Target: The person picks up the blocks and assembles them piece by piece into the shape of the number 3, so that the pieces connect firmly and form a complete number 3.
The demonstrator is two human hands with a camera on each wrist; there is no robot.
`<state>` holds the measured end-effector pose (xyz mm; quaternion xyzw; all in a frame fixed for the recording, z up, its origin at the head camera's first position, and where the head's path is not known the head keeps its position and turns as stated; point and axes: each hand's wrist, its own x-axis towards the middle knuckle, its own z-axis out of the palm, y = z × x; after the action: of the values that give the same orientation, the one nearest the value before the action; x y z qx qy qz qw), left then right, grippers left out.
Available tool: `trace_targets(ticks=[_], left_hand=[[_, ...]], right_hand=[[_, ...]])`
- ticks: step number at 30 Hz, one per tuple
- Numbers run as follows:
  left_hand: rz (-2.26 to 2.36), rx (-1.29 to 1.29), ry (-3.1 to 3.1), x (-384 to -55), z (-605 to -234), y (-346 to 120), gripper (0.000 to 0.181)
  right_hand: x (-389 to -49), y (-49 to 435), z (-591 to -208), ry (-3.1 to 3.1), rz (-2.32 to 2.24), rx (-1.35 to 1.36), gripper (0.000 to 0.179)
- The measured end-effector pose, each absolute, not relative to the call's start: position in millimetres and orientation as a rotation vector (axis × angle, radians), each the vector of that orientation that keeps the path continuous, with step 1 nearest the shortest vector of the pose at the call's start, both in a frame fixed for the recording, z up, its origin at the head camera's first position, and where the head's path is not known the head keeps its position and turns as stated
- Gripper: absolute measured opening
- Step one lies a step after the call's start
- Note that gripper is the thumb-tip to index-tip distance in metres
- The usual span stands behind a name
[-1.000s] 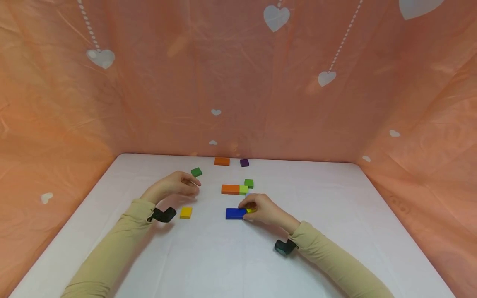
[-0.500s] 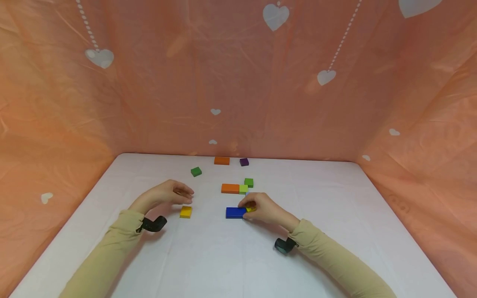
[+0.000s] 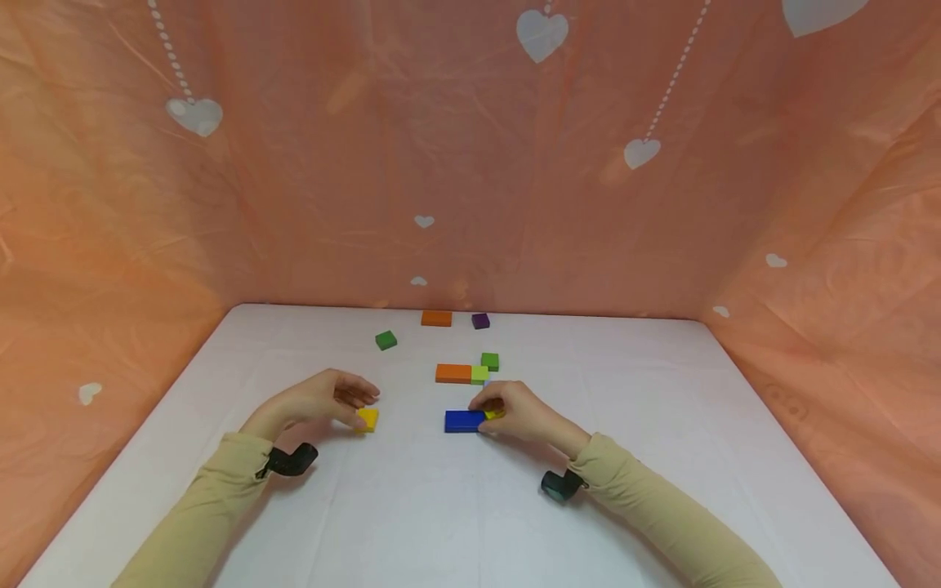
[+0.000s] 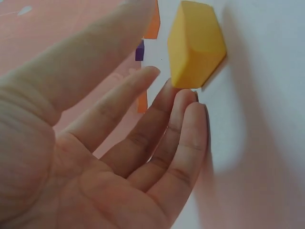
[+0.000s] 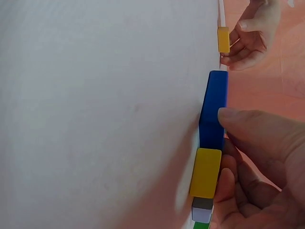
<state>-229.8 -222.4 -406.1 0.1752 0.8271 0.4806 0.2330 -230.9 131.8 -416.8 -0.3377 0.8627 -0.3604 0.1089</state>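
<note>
My left hand [image 3: 323, 398] is at a yellow block [image 3: 370, 420] lying on the white table. In the left wrist view its fingers are loosely extended, with fingertips right at the end of that yellow block [image 4: 196, 45]. My right hand [image 3: 525, 415] pinches a long blue block [image 3: 463, 421] by its right end, thumb on one side in the right wrist view. A second yellow block [image 5: 206, 172] sits against the end of the blue one, partly covered by the right hand in the head view. Behind that yellow block shows a pale lilac block [image 5: 202, 213].
Beyond the right hand, an orange block [image 3: 452, 373] lies against a lime green block [image 3: 479, 375], with a green block [image 3: 489, 361] behind. Farther back are another orange block [image 3: 437, 318], a purple block [image 3: 481, 321] and a darker green block [image 3: 385, 340]. An orange curtain [image 3: 470, 204] encloses the table.
My left hand has come back from near the far green block, moving toward me and left, down to the yellow block. The right hand stays in place at the blue block.
</note>
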Motion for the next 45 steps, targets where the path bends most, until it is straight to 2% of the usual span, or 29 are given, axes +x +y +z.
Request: trace_targets(ticks=[11,32,45], left_hand=[[1.3,0.503,2.302,-227.1,-411.9,-225.0,0.055],[1.301,0.475,2.337,-222.6,-413.2,-220.3,0.042],[1.32,0.446,2.377,-223.8,-416.0,-218.3,0.041]], right_hand=[[-231.0,131.3,-416.0,2.535,-1.061,-0.988,0.025],[-229.1,131.1,-416.9,2.535,-1.065,-0.974,0.025],[-230.6,131.8,-415.6,2.522,-1.072,-0.956,0.025]])
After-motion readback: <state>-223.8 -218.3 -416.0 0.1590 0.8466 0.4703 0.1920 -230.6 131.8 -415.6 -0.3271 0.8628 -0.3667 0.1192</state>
